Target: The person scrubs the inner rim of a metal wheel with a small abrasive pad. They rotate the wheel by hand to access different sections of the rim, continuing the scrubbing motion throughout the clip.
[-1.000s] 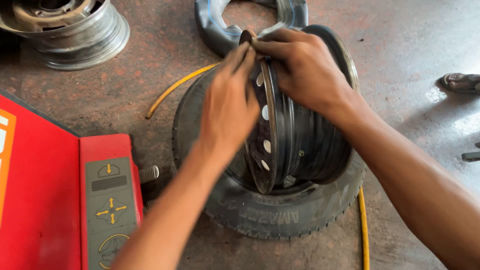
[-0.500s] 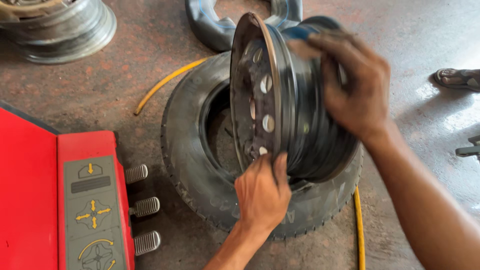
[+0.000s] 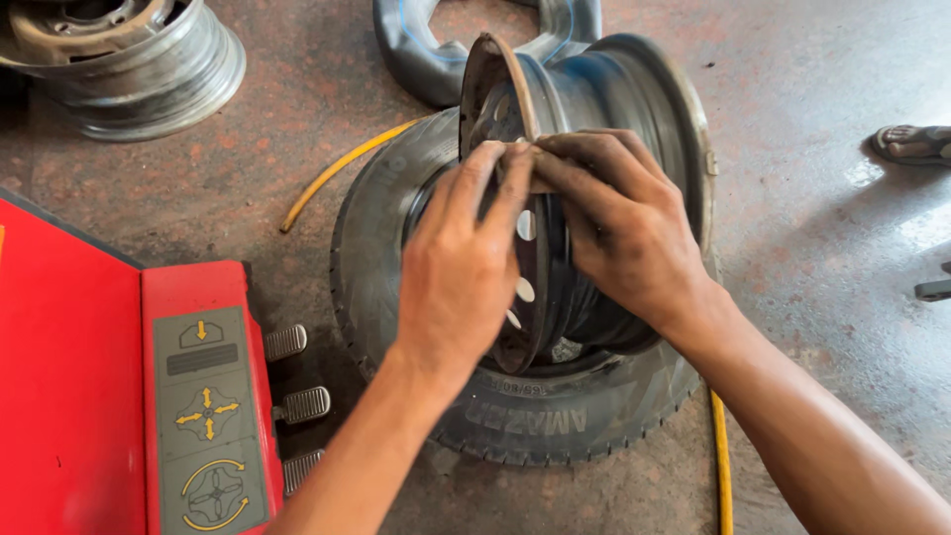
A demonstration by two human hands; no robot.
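Note:
A dark steel wheel rim (image 3: 614, 99) stands on edge inside a black tyre (image 3: 540, 421) that lies flat on the floor. Both of my hands grip the rim's near flange. My left hand (image 3: 461, 267) covers the holed disc face, fingers curled over the rusty edge. My right hand (image 3: 624, 233) clasps the flange from the barrel side, fingertips meeting the left hand's. The lower part of the rim sits down in the tyre's opening.
A red tyre machine (image 3: 89, 396) with arrow-marked panel and three foot pedals (image 3: 302, 404) fills the lower left. A silver rim (image 3: 124, 59) lies top left, a rubber inner tube (image 3: 426, 50) behind the tyre. A yellow hose (image 3: 342, 163) runs underneath. A sandalled foot (image 3: 911, 144) at right.
My left hand has come up from the rim's lower edge to its top flange, and my right hand has shifted from the far side to meet it. The rim stays upright.

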